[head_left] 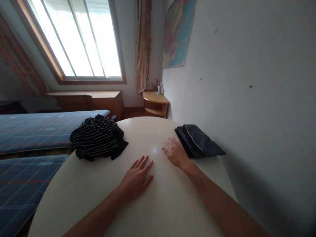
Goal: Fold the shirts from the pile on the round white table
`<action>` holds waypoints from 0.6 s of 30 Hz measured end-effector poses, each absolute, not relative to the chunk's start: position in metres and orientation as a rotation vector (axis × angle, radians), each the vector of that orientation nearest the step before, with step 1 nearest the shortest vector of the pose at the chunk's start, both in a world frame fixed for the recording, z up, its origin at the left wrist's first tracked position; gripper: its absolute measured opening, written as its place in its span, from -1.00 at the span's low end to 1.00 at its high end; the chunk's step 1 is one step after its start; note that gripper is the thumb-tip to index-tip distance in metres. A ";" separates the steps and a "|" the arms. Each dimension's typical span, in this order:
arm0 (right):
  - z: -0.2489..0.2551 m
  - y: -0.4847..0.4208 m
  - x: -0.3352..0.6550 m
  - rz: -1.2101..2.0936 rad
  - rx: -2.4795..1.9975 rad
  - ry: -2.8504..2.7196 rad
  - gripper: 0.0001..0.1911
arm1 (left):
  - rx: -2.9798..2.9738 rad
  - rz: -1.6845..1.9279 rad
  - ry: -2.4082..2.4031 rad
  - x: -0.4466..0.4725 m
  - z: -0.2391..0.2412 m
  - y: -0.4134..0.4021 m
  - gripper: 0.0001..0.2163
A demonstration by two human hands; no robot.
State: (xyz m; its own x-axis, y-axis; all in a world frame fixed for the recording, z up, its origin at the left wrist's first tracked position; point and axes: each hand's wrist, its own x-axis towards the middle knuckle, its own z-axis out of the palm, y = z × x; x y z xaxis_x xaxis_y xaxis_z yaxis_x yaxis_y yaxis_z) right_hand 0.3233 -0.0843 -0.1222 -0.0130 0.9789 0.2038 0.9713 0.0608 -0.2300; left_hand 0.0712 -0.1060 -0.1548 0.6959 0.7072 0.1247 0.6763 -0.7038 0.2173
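My left hand [137, 177] lies flat on the round white table [158, 204], its fingers spread and holding nothing. Farther forward, my right hand [175, 152] also rests palm down with fingers apart, right beside a folded dark garment [201, 140] with a thin white line along it. Whether the fingertips touch that garment, I cannot tell. At the table's left edge lies a crumpled heap of black cloth with white stripes [97, 136], apart from both hands.
A white wall [247, 115] runs close along the table's right side. Blue plaid mattresses [24, 177] lie to the left. Beyond the table stand a wooden corner shelf [155, 97] and a low wooden desk [106, 94] under a bright window [79, 39].
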 end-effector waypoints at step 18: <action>-0.138 -0.114 0.309 0.463 -1.765 -2.254 -0.40 | 2.494 1.252 1.990 0.005 -0.142 -0.049 -0.62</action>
